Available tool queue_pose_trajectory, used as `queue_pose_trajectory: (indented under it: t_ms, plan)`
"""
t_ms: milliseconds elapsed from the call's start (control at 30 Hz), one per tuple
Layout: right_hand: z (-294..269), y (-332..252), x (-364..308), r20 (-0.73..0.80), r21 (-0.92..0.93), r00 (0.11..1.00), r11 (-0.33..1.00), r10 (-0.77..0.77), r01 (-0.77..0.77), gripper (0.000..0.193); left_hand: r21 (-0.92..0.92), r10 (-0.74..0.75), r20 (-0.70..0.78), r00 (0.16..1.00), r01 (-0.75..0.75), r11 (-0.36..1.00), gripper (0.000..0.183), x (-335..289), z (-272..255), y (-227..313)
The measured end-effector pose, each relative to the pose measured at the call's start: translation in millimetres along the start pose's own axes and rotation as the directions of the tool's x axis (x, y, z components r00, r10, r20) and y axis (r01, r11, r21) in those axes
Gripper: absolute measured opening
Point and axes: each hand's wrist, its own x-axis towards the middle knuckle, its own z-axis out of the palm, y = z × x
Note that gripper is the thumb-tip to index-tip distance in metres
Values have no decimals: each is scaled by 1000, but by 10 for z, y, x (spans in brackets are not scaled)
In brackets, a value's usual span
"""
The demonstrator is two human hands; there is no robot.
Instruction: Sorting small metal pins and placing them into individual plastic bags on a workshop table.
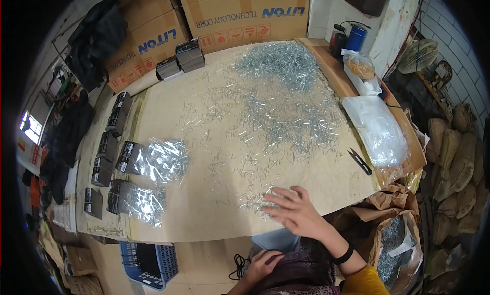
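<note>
My right hand (298,213), fingers spread flat, presses a small heap of metal pins (268,203) at the counter's (204,213) near edge, where a careless sweep could spill them; my left hand (263,264) rests loosely curled in my lap.

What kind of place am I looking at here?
Probably a small workshop or packing room for metal hardware. A big worktable is strewn with small metal pins, some already sealed in clear bags, with stacked cardboard boxes behind. The right hand rests flat on a few pins.

pins (286,85) – shiny metal | tabletop (204,203) – matt pale wood board | bags (162,160) – glossy clear plastic
</note>
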Motion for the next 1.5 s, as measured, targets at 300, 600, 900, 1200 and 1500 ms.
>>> queue_pose_trajectory:
  t_ms: [300,600,900,1200,1500]
  plan:
    - [-2,-31,-159,-139,-16,966,975,217,-222,38,42,59,8,998,-59,997,16,9,-3,-22]
    - [-9,98,-308,-118,191,979,971,167,-143,52,73,76,46,996,-79,994,16,7,-11,-13]
    - [186,-198,-292,-157,-87,984,991,87,-101,35,-189,-256,65,965,264,946,15,4,-44,110]
    - [257,-261,-331,-208,-60,975,994,78,-93,46,-208,-254,57,965,260,943,13,-41,-51,131]
    - [498,-260,-541,-160,-71,986,997,-55,44,54,-239,-260,26,965,259,936,14,2,-52,186]
